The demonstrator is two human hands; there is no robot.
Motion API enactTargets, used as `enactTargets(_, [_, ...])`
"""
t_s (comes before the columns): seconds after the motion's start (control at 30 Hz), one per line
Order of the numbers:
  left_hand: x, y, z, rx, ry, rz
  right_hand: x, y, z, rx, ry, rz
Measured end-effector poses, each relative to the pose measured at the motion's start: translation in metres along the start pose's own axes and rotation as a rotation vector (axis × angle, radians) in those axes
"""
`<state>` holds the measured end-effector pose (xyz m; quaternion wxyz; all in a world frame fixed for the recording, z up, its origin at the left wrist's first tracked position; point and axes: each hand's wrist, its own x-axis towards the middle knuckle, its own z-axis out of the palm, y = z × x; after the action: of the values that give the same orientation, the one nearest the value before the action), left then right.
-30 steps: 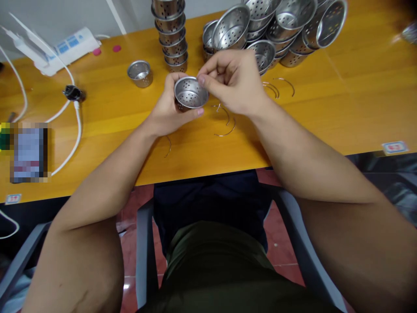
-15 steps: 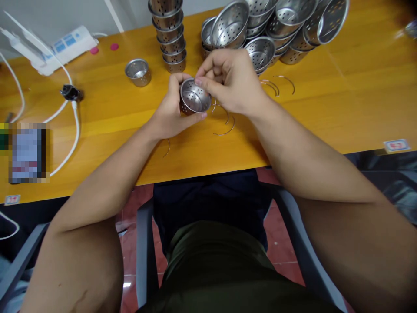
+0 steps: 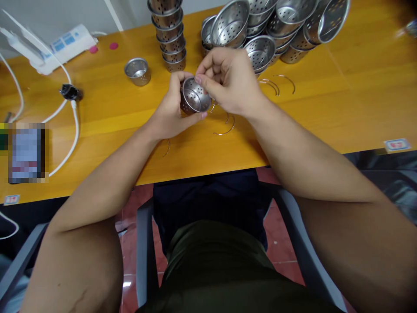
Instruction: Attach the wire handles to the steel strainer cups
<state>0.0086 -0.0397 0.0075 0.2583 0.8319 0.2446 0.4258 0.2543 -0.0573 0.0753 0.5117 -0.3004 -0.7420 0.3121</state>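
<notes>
My left hand (image 3: 171, 114) is wrapped round a small perforated steel strainer cup (image 3: 194, 96), tilted so its mouth faces right and toward me. My right hand (image 3: 230, 80) is closed in a pinch at the cup's rim, thumb and forefinger pressed together on something too thin to make out, perhaps a wire handle. Several curved wire handles (image 3: 224, 126) lie on the yellow table (image 3: 325, 108) just under and beside both hands.
A tall stack of strainer cups (image 3: 169, 34) stands behind my hands, a loose heap of cups (image 3: 276, 26) at the back right, a single cup (image 3: 138, 71) at the left. More wire handles (image 3: 280, 83) lie at the right. White cables (image 3: 73, 130) and a power strip (image 3: 65, 45) cross the left side.
The cup has tipped from mouth-up to mouth facing right. My right hand's pinch has stayed at the rim and both hands have shifted slightly up the table.
</notes>
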Motion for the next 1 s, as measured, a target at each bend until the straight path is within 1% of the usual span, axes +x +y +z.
enactTargets(0.2, [0.001, 0.0, 0.002, -0.002, 0.0, -0.002, -0.005, -0.014, 0.003, -0.069, 0.029, 0.034])
enactTargets(0.33, [0.001, 0.006, 0.005, 0.031, 0.031, -0.012, -0.006, -0.026, 0.009, -0.114, 0.028, 0.091])
enactTargets(0.4, [0.002, 0.01, 0.006, 0.047, 0.055, -0.028, -0.005, -0.029, 0.013, -0.101, 0.05, 0.104])
enactTargets(0.53, [0.002, 0.018, 0.009, 0.1, 0.043, -0.089, -0.003, -0.026, 0.018, -0.072, 0.105, 0.081])
enactTargets(0.6, [0.002, 0.022, 0.009, 0.107, 0.027, -0.096, -0.003, -0.024, 0.019, -0.08, 0.103, 0.1])
enactTargets(0.8, [0.004, 0.032, 0.01, 0.066, 0.048, -0.141, -0.002, -0.018, 0.02, -0.047, 0.112, 0.105])
enactTargets(0.9, [0.004, 0.029, 0.006, 0.05, 0.044, -0.144, -0.002, -0.015, 0.016, -0.034, 0.083, 0.095])
enactTargets(0.97, [0.002, 0.022, 0.004, 0.026, 0.036, -0.135, -0.002, -0.016, 0.008, 0.018, 0.043, 0.057])
enactTargets(1.0, [0.002, 0.017, 0.003, 0.005, 0.036, -0.129, -0.001, -0.017, 0.002, 0.045, 0.002, 0.037])
